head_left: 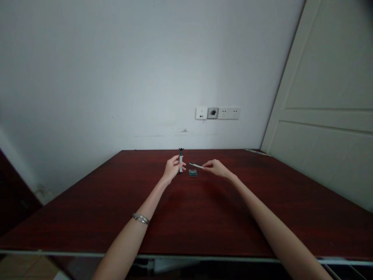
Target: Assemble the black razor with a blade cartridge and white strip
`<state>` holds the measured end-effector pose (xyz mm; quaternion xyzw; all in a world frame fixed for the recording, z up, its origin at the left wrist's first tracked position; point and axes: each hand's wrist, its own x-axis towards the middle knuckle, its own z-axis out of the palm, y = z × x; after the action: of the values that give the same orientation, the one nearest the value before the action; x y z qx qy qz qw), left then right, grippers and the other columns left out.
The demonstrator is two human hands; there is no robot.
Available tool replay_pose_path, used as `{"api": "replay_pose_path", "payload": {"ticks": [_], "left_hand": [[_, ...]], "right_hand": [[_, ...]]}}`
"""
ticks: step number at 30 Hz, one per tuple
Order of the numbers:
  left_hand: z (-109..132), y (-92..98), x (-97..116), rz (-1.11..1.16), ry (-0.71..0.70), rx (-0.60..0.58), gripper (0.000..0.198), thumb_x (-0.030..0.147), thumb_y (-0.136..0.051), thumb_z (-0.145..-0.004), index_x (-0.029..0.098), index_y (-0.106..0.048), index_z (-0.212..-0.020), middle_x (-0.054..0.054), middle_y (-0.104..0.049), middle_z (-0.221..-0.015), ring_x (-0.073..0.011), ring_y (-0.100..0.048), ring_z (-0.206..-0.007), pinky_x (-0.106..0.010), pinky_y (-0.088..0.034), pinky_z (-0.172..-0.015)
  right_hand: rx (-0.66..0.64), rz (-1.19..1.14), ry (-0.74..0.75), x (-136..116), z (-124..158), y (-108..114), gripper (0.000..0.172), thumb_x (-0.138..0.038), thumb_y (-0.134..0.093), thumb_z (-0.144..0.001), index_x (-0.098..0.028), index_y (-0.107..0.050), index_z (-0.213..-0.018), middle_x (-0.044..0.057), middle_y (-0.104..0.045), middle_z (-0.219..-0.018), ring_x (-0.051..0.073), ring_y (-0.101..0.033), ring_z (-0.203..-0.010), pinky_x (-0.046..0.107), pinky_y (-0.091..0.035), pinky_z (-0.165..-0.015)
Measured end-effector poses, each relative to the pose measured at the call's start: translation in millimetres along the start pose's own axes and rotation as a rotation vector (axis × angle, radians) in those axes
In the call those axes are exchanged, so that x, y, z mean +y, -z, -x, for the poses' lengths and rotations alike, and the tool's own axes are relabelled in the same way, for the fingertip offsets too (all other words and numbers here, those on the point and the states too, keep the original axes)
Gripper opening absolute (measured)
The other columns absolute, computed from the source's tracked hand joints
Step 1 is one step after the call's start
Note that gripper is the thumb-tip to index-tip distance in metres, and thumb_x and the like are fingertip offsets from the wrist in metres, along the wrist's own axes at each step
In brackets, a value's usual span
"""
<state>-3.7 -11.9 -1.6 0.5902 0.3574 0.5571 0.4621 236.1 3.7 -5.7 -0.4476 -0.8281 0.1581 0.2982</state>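
Note:
My left hand (171, 169) is closed around an upright white stick with a dark, forked-looking top (181, 159); its exact kind is too small to make out. Whether its lower end touches the table cannot be told. Between finger and thumb, my right hand (216, 168) pinches one end of a slim white-handled tool (197, 166), whose dark tip points left toward the upright stick. Just below that tip, a small clear case (192, 173) with dark contents lies on the dark red table (192, 217). Neither hand touches the case.
A pale wall (145, 77) rises behind the table, with white sockets (229, 113) and a grey switch plate (212, 113) on it. To the right stands a light door panel (326, 101). The table's front edge (210, 256) runs beneath my forearms.

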Motion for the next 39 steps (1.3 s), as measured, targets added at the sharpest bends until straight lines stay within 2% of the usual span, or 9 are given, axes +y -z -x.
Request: {"api": "replay_pose_path", "payload": {"ticks": [7,12,25,29,33,39], "left_hand": [[2.0,-0.8,2.1,-0.007,0.0,-0.013,0.039,0.018,-0.063,-0.068,0.011,-0.052,-0.106,-0.006,-0.063,-0.071,-0.0116,-0.059,-0.052,-0.023,-0.046,-0.05],[3.2,-1.7,3.7,-0.013,0.011,-0.026,0.039,0.019,-0.063,-0.068,0.012,-0.053,-0.105,-0.006,-0.063,-0.071,-0.0118,-0.059,-0.052,-0.023,-0.046,-0.051],[4.7,-2.9,5.2,-0.017,0.006,-0.031,0.04,0.019,-0.063,-0.068,0.012,-0.053,-0.106,-0.006,-0.064,-0.071,-0.0123,-0.06,-0.052,-0.023,-0.046,-0.049],[4.8,-4.4,6.0,-0.012,0.01,-0.033,0.039,0.019,-0.064,-0.067,0.011,-0.054,-0.104,-0.006,-0.064,-0.071,-0.0111,-0.059,-0.051,-0.022,-0.045,-0.05],[4.9,-5.7,6.1,-0.003,0.019,-0.04,0.041,0.02,-0.065,-0.066,0.011,-0.054,-0.104,-0.006,-0.064,-0.071,-0.0112,-0.059,-0.05,-0.022,-0.045,-0.05],[5.7,-6.6,6.5,-0.009,0.019,-0.035,0.04,0.019,-0.064,-0.067,0.011,-0.054,-0.106,-0.006,-0.065,-0.071,-0.0116,-0.059,-0.05,-0.023,-0.045,-0.049]], "right_hand": [[-0.218,-0.036,0.083,-4.1,1.5,-21.6,0.024,-0.028,-0.059,-0.069,-0.014,-0.072,-0.084,0.005,-0.068,-0.08,0.016,-0.059,-0.072,0.023,-0.042,-0.067],[-0.27,-0.063,0.088,-1.4,1.6,-31.2,0.023,-0.028,-0.061,-0.068,-0.016,-0.072,-0.085,0.004,-0.068,-0.08,0.016,-0.059,-0.072,0.024,-0.042,-0.067],[-0.259,-0.101,0.127,4.4,1.2,-34.0,0.025,-0.032,-0.062,-0.07,-0.017,-0.072,-0.087,0.006,-0.067,-0.084,0.018,-0.059,-0.078,0.027,-0.042,-0.073],[-0.157,-0.083,0.117,9.0,-4.7,-28.6,0.028,-0.035,-0.064,-0.067,-0.017,-0.071,-0.089,0.006,-0.067,-0.085,0.017,-0.059,-0.076,0.026,-0.042,-0.07],[-0.012,-0.016,0.086,11.5,-17.1,-28.0,0.022,-0.032,-0.061,-0.071,-0.018,-0.072,-0.083,0.005,-0.067,-0.078,0.016,-0.058,-0.071,0.024,-0.042,-0.066],[-0.025,0.139,0.145,8.9,-32.6,-39.6,0.02,-0.027,-0.056,-0.075,-0.018,-0.073,-0.082,0.005,-0.066,-0.079,0.016,-0.057,-0.073,0.023,-0.04,-0.07]]}}
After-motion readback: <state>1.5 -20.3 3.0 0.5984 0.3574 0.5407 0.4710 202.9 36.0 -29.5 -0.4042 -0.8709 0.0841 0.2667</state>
